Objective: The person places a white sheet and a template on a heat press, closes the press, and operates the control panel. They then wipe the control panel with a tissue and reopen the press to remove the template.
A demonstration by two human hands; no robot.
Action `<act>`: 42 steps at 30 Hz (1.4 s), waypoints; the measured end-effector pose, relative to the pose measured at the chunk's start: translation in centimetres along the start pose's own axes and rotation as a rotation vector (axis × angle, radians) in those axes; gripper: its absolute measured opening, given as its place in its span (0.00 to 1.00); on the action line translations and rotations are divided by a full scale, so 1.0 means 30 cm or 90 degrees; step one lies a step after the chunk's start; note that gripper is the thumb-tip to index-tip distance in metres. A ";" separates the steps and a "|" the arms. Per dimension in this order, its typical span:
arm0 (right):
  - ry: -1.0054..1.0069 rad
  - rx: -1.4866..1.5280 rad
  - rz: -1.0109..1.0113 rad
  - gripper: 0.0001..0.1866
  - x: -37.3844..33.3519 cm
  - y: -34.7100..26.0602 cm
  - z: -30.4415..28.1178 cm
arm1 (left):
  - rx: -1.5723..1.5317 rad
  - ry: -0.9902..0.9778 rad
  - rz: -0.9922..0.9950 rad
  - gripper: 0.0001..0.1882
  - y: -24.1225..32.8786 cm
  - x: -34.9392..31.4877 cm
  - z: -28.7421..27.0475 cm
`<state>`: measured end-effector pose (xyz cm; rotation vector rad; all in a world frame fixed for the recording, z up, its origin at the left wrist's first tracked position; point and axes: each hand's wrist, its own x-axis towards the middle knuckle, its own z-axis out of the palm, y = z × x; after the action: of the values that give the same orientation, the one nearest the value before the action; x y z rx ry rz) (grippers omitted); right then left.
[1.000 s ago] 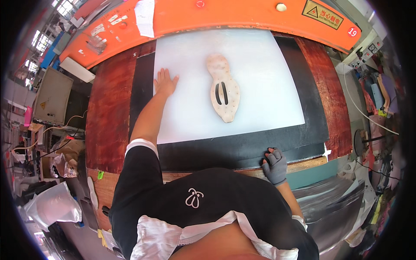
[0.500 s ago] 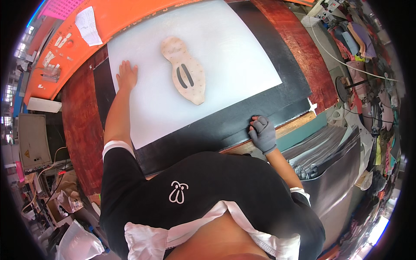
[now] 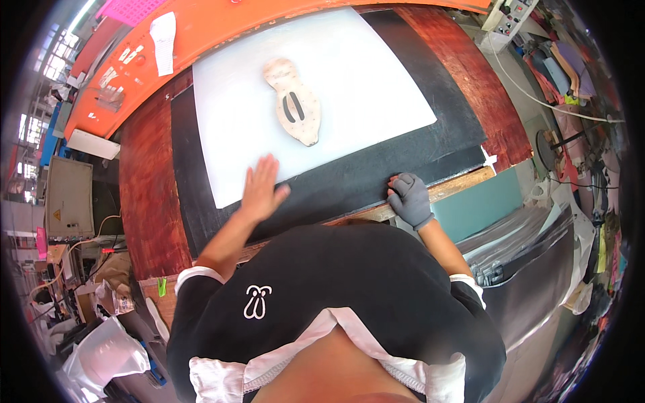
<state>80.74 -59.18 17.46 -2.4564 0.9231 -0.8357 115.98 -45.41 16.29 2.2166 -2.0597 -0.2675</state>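
A white sheet point(image 3: 356, 80) lies over a larger black sheet point(image 3: 403, 151) on the bench. On the white sheet sits a beige, sole-shaped piece point(image 3: 307, 125), speckled and narrowing at the waist, with two long dark slots. My left hand point(image 3: 263, 189) is bare, its fingers spread, over the near edge of the white sheet; whether it touches is hard to tell. By the black sheet's near edge, my right hand point(image 3: 410, 200), in a grey fingerless glove, is closed with fingers curled in. Anything inside that fist is hidden.
Beyond the sheets runs an orange beam point(image 3: 195, 40) carrying a paper slip point(image 3: 163, 43) and small pieces. The bench's red-brown surface point(image 3: 144, 195) shows at both sides. Dark stacked sheets point(image 3: 517, 248) hang at the right. A grey electrical box point(image 3: 69, 198) stands left.
My left hand has moved from the white sheet's left edge toward me and to the right, to its near edge. My right hand stays closed in about the same place. The view has shifted slightly.
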 end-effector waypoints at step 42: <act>0.116 -0.132 -0.058 0.08 -0.069 0.099 0.054 | 0.008 0.537 0.010 0.04 0.068 -0.206 0.098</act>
<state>79.18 -59.64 13.83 -2.6498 1.0131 -1.0576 112.98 -39.28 14.16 1.8290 -1.5834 0.5840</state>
